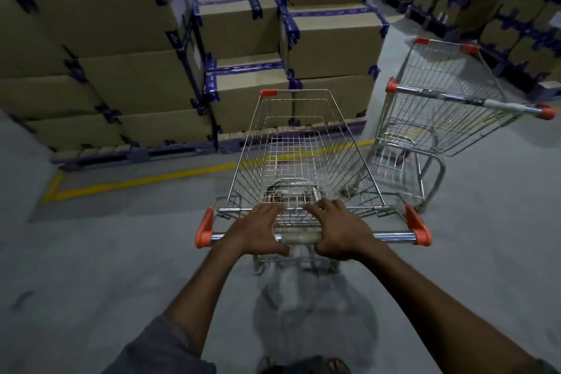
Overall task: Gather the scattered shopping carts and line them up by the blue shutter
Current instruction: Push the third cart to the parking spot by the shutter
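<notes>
Two bare forearms (197, 291) reach out, left hand (258, 231) and right hand (340, 234) close together, fingers curled over the chrome handle bar (391, 236) of an empty silver wire shopping cart (303, 155), probably centred for straight steering. A second matching cart (440, 118) stands just to its right. No blue shutter shows.
</notes>
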The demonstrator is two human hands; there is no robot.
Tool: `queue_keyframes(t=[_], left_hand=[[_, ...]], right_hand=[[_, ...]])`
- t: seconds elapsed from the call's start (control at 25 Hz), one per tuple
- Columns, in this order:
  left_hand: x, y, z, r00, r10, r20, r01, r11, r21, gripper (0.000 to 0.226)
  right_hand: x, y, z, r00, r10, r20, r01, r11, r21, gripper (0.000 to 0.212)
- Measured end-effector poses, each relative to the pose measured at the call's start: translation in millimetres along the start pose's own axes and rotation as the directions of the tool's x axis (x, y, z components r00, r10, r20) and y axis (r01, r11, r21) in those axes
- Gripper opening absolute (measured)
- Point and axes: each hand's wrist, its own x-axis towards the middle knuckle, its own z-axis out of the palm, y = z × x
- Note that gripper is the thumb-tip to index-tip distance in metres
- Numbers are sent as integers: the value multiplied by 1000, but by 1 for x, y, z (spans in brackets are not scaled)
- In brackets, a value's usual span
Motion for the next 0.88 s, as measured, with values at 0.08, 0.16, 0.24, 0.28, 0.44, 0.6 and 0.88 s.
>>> queue_keyframes(t=[0.08,0.16,0.24,0.28,0.44,0.6,0.88], left_hand=[[-12,3,7,999,-32,5,32,999,-40,121],[-23,8,14,997,-72,-1,71,995,-67,127],[-33,14,21,992,-123,-15,121,989,-90,125],[-39,18,26,988,-151,-29,148,985,-93,122],[-67,36,38,967,-239,-91,229,967,-115,114],[-93,38,52,945,-306,-115,291,948,-131,113],[-136,30,68,881,-435,-186,398,894,-206,112]], right_hand=[[-7,0,1,999,-46,13,46,999,15,95],[-12,4,0,994,-103,27,103,995,1,97],[-13,8,0,987,-155,30,155,988,-13,98],[-15,9,1,984,-175,32,176,984,-26,98],[-21,5,3,963,-270,18,270,958,-95,96],[-27,-5,8,933,-359,10,358,925,-131,95],[-23,-43,13,871,-488,54,490,856,-165,94]])
